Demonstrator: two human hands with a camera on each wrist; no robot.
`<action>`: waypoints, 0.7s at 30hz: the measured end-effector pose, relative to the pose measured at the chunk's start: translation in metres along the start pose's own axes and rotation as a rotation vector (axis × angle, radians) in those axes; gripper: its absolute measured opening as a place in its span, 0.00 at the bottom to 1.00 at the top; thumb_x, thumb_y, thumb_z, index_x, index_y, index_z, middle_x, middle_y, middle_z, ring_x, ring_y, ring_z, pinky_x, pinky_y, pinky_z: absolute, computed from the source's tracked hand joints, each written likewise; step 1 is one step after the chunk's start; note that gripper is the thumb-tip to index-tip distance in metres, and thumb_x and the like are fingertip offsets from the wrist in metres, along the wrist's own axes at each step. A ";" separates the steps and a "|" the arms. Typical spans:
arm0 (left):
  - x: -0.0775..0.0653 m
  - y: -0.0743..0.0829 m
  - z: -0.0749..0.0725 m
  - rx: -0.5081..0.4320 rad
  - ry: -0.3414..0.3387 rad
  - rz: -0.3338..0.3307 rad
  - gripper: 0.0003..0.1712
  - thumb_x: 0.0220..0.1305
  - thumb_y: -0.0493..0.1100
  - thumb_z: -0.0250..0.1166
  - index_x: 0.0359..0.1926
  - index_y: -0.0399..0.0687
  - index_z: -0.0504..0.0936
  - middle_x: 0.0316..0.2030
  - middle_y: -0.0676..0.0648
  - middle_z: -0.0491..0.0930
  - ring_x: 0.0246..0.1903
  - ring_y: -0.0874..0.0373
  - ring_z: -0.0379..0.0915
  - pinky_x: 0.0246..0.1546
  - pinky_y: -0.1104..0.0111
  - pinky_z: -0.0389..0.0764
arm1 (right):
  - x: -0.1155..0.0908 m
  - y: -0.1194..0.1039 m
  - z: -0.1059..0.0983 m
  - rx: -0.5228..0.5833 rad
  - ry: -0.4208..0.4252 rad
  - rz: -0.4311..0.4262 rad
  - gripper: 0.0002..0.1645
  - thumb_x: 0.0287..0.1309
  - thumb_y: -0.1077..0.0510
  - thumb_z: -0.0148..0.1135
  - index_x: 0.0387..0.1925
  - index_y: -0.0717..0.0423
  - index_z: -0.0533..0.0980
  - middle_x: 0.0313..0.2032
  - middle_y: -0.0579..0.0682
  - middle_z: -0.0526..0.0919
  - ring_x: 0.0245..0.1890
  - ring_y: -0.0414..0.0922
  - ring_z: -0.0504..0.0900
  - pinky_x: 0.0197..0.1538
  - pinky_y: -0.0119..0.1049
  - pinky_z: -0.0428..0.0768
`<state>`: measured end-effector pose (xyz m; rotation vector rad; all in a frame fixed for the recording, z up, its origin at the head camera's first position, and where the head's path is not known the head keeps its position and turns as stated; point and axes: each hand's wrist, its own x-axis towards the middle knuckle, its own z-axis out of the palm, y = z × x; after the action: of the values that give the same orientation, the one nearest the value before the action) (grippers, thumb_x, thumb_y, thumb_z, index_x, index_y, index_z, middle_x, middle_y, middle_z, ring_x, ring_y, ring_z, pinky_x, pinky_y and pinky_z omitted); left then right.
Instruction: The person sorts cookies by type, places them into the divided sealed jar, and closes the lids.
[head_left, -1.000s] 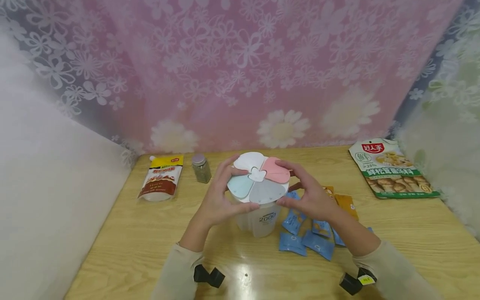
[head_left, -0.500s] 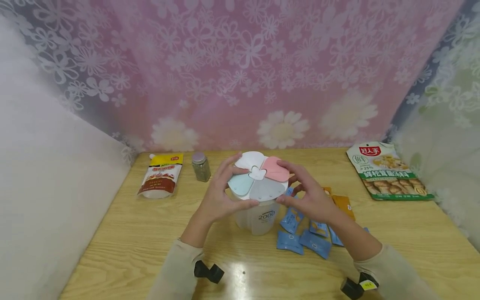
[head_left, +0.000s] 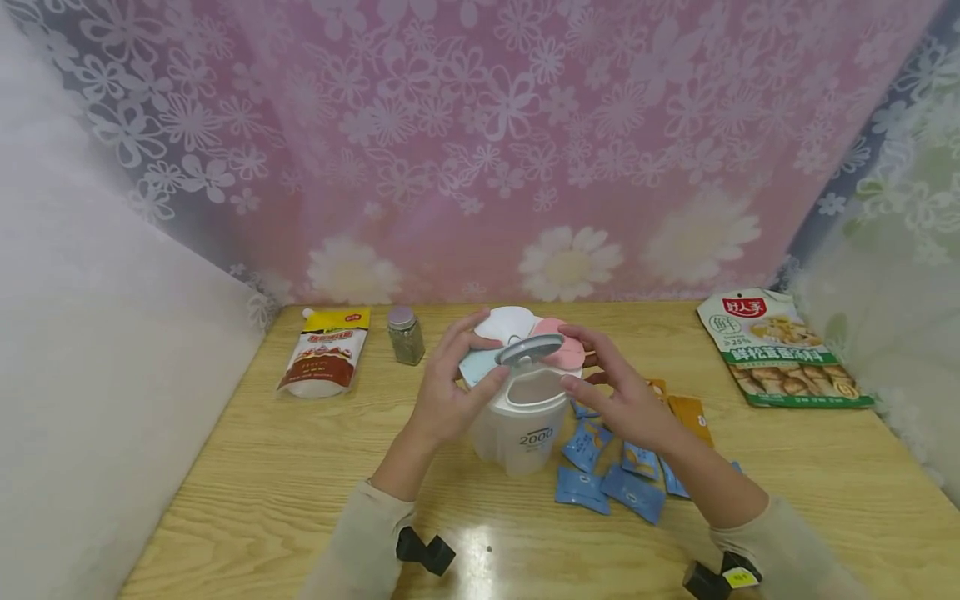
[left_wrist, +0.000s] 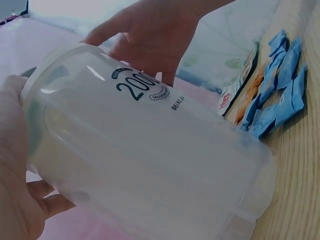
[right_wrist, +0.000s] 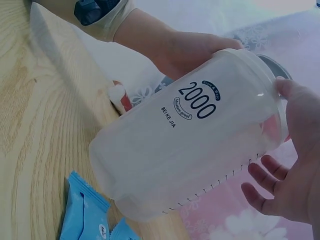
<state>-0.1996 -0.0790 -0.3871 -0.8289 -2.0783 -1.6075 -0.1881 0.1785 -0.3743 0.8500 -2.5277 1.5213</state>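
Note:
A translucent storage canister (head_left: 504, 442) marked 2000 stands upright on the table, its white lid divided into petal-shaped flaps. The grey flap (head_left: 531, 348) is tilted up, leaving an opening (head_left: 536, 388) at the front. My left hand (head_left: 444, 398) grips the lid's left side, with the thumb by the raised grey flap. From the right, my right hand (head_left: 628, 402) holds the lid, index finger by the pink flap (head_left: 566, 354) and thumb at the front rim. In the right wrist view, several right fingers (right_wrist: 265, 177) stand off the canister wall (right_wrist: 185, 135).
Several blue packets (head_left: 633, 493) and orange packets (head_left: 690, 419) lie right of the canister. A white and green pouch (head_left: 783, 354) lies at the back right. At the back left are a brown and yellow pouch (head_left: 324, 354) and a small glass jar (head_left: 406, 340).
The grey flap was lying flat in the lid and is now raised, uncovering the opening. My left thumb has moved up towards it from the lid's front edge. The canister stays in place.

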 end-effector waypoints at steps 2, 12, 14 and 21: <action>0.001 0.001 0.000 -0.046 -0.011 -0.025 0.14 0.64 0.47 0.65 0.48 0.46 0.80 0.71 0.45 0.65 0.67 0.46 0.67 0.43 0.65 0.84 | -0.001 -0.001 -0.003 0.048 0.007 0.010 0.37 0.69 0.62 0.57 0.75 0.41 0.58 0.63 0.47 0.70 0.53 0.46 0.74 0.51 0.37 0.78; 0.001 0.005 -0.004 -0.198 -0.100 -0.155 0.13 0.68 0.42 0.64 0.51 0.45 0.78 0.76 0.51 0.57 0.73 0.50 0.59 0.49 0.58 0.83 | -0.027 0.002 -0.015 0.099 0.012 -0.037 0.42 0.62 0.70 0.62 0.74 0.50 0.59 0.47 0.50 0.71 0.40 0.41 0.77 0.42 0.31 0.79; 0.000 0.004 -0.006 -0.217 -0.104 -0.164 0.13 0.68 0.41 0.63 0.51 0.44 0.78 0.76 0.50 0.56 0.73 0.50 0.58 0.51 0.57 0.82 | -0.036 0.003 -0.019 0.059 -0.009 -0.070 0.44 0.60 0.70 0.64 0.74 0.50 0.59 0.45 0.48 0.72 0.37 0.40 0.76 0.39 0.32 0.78; 0.001 0.001 -0.006 -0.223 -0.080 -0.131 0.13 0.67 0.40 0.64 0.49 0.41 0.78 0.75 0.48 0.59 0.74 0.49 0.56 0.56 0.60 0.79 | -0.065 0.007 -0.037 -0.010 -0.087 -0.077 0.40 0.58 0.69 0.67 0.71 0.50 0.65 0.36 0.45 0.72 0.22 0.40 0.66 0.25 0.33 0.69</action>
<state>-0.2004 -0.0840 -0.3845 -0.8569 -2.0718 -1.9329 -0.1446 0.2392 -0.3825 1.0211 -2.5272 1.4788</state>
